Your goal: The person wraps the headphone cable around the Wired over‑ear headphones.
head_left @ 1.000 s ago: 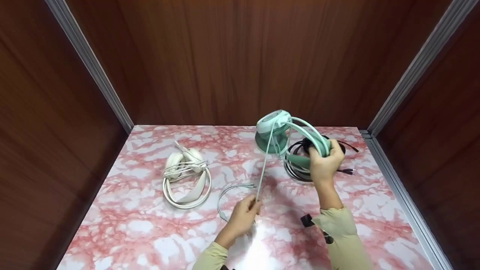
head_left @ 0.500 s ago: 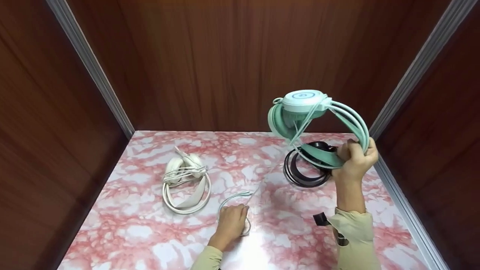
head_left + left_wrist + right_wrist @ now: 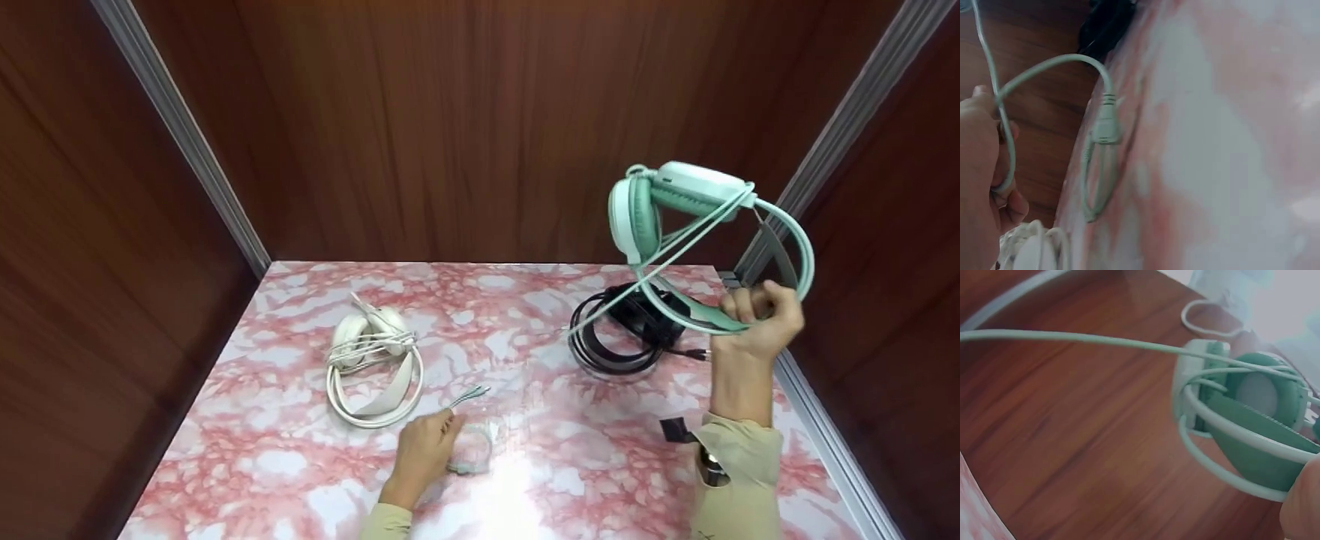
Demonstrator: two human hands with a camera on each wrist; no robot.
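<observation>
My right hand (image 3: 761,322) grips the headband of mint-green headphones (image 3: 701,181), raised above the right side of the table. In the right wrist view, the green headband pad (image 3: 1258,439) leads to two ear cups, with cord wound across them. Lower down, my left hand (image 3: 424,454) holds the headphones' thin cable (image 3: 1061,59) in curled fingers, close over the table. A splitter (image 3: 1107,128) hangs from that cable in the left wrist view, and the plug ends (image 3: 472,391) stick out past the fingers. Between the hands, the cable blurs out over the table.
White headphones (image 3: 390,330) with cord wrapped around them lie at the left of the marbled red-and-white table (image 3: 300,480). Black headphones (image 3: 649,319) with coiled cord lie at the right, beneath the raised pair. Wood panels (image 3: 465,135) wall the back and sides.
The right hand has lifted the mint-green headphones up and to the right, away from the black pair. My left hand has moved down and left, drawing cable out.
</observation>
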